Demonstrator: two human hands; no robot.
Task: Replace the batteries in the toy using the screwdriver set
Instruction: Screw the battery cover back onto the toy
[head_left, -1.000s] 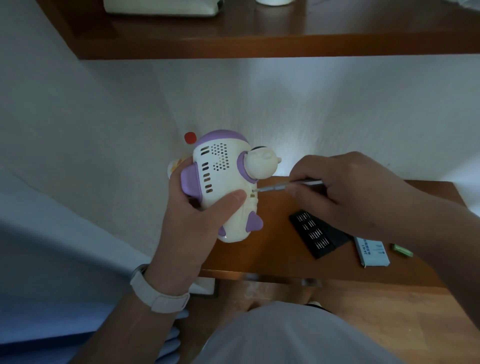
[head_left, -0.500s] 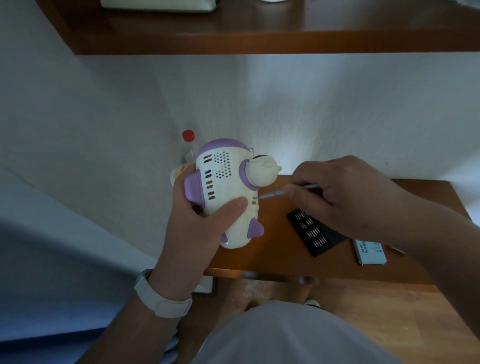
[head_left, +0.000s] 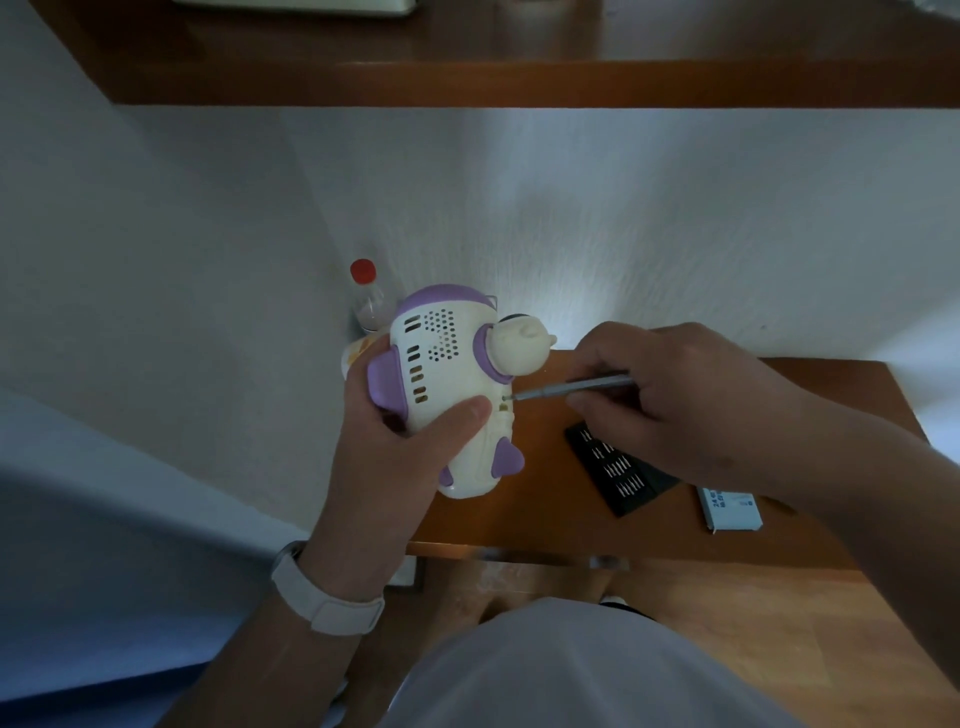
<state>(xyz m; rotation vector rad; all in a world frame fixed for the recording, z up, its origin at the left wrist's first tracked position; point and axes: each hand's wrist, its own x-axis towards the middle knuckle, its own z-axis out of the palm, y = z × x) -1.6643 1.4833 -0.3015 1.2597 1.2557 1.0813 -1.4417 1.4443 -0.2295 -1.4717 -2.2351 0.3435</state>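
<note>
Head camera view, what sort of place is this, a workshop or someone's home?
Probably a room at home, not a workshop: a small wooden desk against a white wall, a wooden shelf above it, and a red-capped bottle in the corner.

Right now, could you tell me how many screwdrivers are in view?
1: the screwdriver is pinched in the right hand, its tip at the toy gripped by the left hand. Others may be hidden.

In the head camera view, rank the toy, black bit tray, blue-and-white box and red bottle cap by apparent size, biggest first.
1. toy, largest, though held nearer the camera
2. black bit tray, partly hidden by the right hand
3. blue-and-white box
4. red bottle cap, smallest
</note>
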